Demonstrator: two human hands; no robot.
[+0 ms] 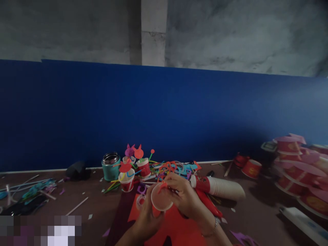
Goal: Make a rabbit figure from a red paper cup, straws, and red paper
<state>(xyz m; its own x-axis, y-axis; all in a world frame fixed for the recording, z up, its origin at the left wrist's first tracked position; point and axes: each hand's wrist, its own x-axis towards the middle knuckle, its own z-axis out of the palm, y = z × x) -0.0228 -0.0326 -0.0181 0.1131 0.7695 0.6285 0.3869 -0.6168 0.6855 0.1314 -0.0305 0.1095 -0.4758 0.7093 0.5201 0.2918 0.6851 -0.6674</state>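
My left hand (148, 219) is wrapped round a paper cup (161, 201), whose pale open mouth faces me. At the far rim, my right hand (182, 194) pinches a small orange-red strip (161, 186) against or just inside the cup; which of the two is unclear. Red paper sheets (183, 230) lie below both hands, with a roll of tape (140, 201) to the left. Behind the cup stand decorated paper cups (126, 183) with coloured cut-outs and strips, one carrying a red cat-eared head (138, 152).
A teal jar (111, 168) stands at the back left. Coloured scraps (176, 168) are heaped against the blue panel (164, 112). To the right lie nested paper cups (222, 188), a white box (304, 223) and piled red cup shapes (297, 174). Thin strips (38, 188) litter the left.
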